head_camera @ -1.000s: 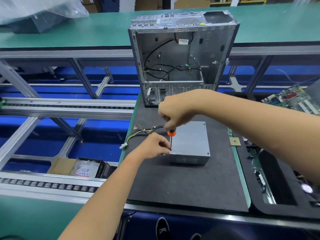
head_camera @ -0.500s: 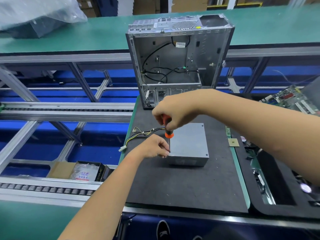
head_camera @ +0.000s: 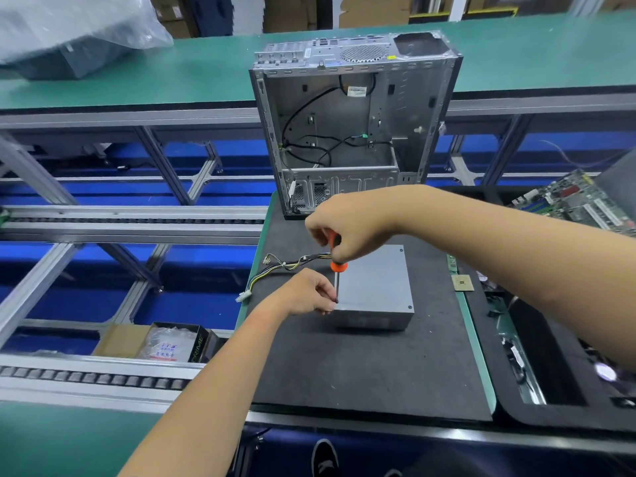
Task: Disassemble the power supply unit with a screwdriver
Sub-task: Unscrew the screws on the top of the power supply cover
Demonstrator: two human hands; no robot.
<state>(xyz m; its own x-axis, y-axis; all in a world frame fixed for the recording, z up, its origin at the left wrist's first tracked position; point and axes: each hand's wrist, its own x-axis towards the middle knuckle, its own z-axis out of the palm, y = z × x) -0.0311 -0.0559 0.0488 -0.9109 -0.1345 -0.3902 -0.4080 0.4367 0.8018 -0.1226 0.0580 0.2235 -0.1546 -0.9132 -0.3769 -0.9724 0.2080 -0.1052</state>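
1. A dark shoe (head_camera: 325, 456) shows at the bottom edge, below the near rim of the green surface (head_camera: 69, 438).
2. A black foam mat (head_camera: 361, 366) covers the middle of the surface, and a black tray (head_camera: 509, 383) of loose parts sits just beside it on the right.
3. The left hand (head_camera: 303, 297) has its fingertips pinched together at the near left corner of the power supply unit (head_camera: 375, 287), right at the screwdriver tip.
4. The grey power supply unit lies flat on the mat, its cable bundle (head_camera: 275, 270) trailing left off the mat's edge.
5. The right hand (head_camera: 347, 225) is curled around the orange handle of the screwdriver (head_camera: 336, 270), which stands nearly upright on that corner.
6. An opened computer case (head_camera: 351, 125) stands upright at the mat's far end.
7. A circuit board (head_camera: 578, 201) lies at the right.
8. To the left run grey roller rails (head_camera: 130, 225) over a blue floor; a second green surface (head_camera: 206, 74) lies beyond, carrying a plastic-wrapped item (head_camera: 69, 32).
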